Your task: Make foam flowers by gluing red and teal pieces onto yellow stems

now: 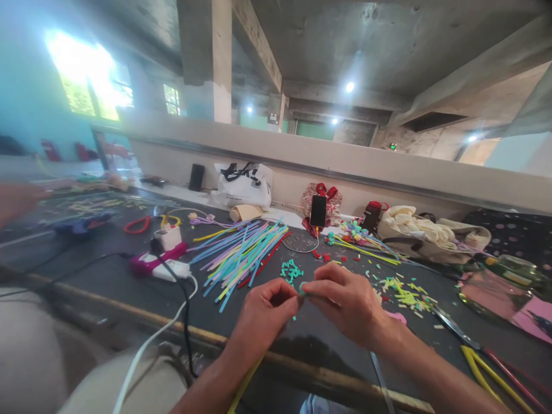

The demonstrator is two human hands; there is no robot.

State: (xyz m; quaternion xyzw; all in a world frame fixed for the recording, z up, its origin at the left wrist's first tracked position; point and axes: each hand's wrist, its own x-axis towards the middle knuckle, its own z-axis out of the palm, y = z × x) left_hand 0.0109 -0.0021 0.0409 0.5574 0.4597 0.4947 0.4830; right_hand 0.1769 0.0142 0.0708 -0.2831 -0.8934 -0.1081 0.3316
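Both hands meet above the dark tabletop near its front edge. My right hand (351, 296) is closed in a pinch on a small teal piece (302, 288). My left hand (265, 310) is closed too, its thumb and finger pressed together right beside that piece; what they hold is too small to make out. Just behind the fingertips lies a little heap of teal cut bits (291, 270). A thin yellow strip (246, 384) passes beside my left forearm; whether the hand holds it is hidden.
A bundle of long coloured sticks (245, 256) lies behind my left hand. Yellow-green bits (405, 294) and scissors (457, 328) lie to the right. A power strip (157, 263) with cables is on the left. A phone (318, 210) stands at the back, near a white bag (244, 187).
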